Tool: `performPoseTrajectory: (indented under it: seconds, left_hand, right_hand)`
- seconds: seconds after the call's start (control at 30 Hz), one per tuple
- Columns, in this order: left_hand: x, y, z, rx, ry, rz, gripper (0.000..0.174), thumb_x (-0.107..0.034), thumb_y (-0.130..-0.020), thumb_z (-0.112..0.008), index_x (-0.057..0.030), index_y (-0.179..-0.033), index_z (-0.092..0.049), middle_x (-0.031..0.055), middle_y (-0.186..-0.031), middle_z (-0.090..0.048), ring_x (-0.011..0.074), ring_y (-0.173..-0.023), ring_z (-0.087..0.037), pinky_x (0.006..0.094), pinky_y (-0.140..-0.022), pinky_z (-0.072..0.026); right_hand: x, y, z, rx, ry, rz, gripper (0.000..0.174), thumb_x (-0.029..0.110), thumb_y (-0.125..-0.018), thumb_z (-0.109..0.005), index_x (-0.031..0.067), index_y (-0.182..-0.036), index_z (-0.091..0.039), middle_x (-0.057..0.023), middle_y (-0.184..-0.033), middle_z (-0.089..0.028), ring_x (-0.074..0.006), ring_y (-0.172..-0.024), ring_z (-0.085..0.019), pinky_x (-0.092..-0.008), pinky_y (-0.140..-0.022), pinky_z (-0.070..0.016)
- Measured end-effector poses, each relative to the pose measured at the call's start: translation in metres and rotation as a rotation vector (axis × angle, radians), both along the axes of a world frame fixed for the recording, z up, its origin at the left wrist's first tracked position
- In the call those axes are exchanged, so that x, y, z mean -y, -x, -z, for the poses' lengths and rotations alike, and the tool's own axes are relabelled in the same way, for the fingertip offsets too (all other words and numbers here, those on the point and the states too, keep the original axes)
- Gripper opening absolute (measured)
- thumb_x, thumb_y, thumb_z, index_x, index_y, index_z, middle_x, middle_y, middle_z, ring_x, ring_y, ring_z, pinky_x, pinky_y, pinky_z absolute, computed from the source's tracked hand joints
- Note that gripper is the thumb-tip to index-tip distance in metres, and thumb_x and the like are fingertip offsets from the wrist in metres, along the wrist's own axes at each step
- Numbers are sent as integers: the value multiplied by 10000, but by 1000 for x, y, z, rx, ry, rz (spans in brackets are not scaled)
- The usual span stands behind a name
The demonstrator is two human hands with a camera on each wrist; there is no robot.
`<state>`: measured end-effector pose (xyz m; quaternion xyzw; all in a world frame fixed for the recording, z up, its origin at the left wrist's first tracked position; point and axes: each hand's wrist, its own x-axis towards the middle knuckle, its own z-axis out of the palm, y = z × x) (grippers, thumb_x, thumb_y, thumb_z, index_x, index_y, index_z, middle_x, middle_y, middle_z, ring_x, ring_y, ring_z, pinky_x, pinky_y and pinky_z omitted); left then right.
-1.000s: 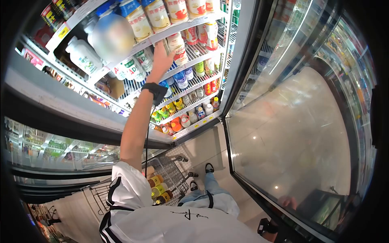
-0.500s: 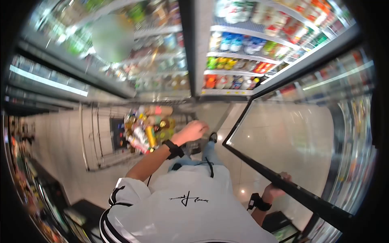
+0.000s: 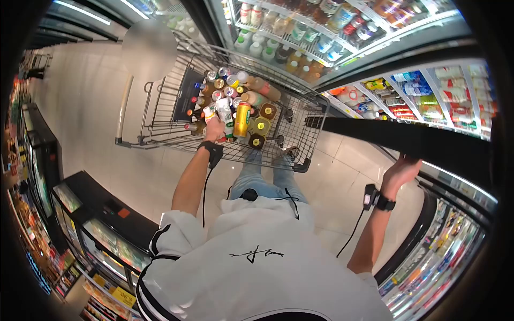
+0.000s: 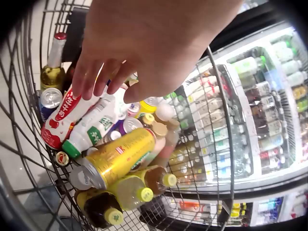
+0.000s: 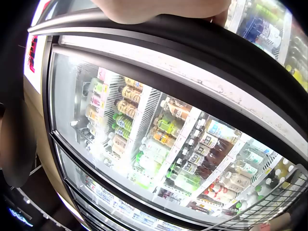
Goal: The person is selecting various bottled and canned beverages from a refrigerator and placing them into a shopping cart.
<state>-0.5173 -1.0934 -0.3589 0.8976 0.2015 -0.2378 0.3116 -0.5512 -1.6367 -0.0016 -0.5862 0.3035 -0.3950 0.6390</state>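
Observation:
My left hand (image 3: 215,129) is down inside the shopping cart (image 3: 308,165), over a heap of drinks. In the left wrist view, its loosely bent, spread fingers overlap a white bottle with red lettering (image 4: 60,118). The fingertips lie at that bottle's upper part, and its top end is partly hidden by them. Beside it lies a white bottle with a green cap (image 4: 89,132), and below that a large golden can (image 4: 122,154). My right hand (image 3: 404,171) grips the black-framed edge of the cooler door (image 3: 375,131), most fingers hidden behind the frame.
Several brown and yellow-green bottles (image 4: 132,192) with yellow caps stand at the cart's end. Lit cooler shelves (image 5: 187,139) with bottles line the far side. A black display case (image 3: 101,206) stands at the left, and tiled floor (image 3: 88,107) lies around the cart.
My left hand has come down from a cooler shelf, away from its bottles, into the cart. The view has turned toward the cart. The door has swung, with my right hand on its edge.

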Motion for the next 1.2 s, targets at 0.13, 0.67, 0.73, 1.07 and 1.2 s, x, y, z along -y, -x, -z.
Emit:
performPoseTrajectory:
  seconds: [0.13,0.67,0.73,1.07,1.2]
  left_hand:
    - [-16,-6,6,-78,-76,-228,510,-243,-776,-635,46,-1191,-571,322,-1242,-548,451,-1171,-550,465,-982,-460]
    - [-48,-20,101,-108,105,-538,729,-249,-571,-859,-38,-1213,-586,165,-1092,-688,302,-997,-673,377,-876,-531]
    - [-46,-19,85,-62,16,-480,583,-240,-565,-854,-12,-1070,-671,175,-990,-717,305,-910,-703,385,-835,-539]
    - [-5,-42,-231,199,572,-24,336,-213,-708,-805,7,-946,-715,63,-864,-725,126,-762,-676,283,-710,-525]
    - [44,-48,-366,110,725,91,339,-334,-834,-712,-5,-915,-716,25,-782,-691,85,-705,-649,247,-621,-502]
  right_hand:
    - [8,-69,3,-44,124,-61,348,264,-1015,-418,36,-1221,-580,-86,-1197,-621,-208,-1069,-577,-393,-943,-450]
    - [6,-115,-2,-263,251,-222,424,295,-1029,-412,-9,-1306,-516,-146,-1229,-602,-274,-1125,-582,-419,-1015,-449]
    - [-8,-94,9,-332,247,-202,459,298,-1016,-444,-17,-1346,-491,-147,-1256,-592,-269,-1153,-574,-412,-1027,-441]
    - [-198,-13,71,-581,331,-1073,709,192,-832,-753,51,-1435,-407,-89,-1375,-526,-265,-1292,-467,-458,-1078,-361]
    - [-274,-9,40,-295,-535,-1644,701,166,-857,-712,-10,-1430,-349,-136,-1300,-552,-238,-1207,-546,-376,-1026,-428]
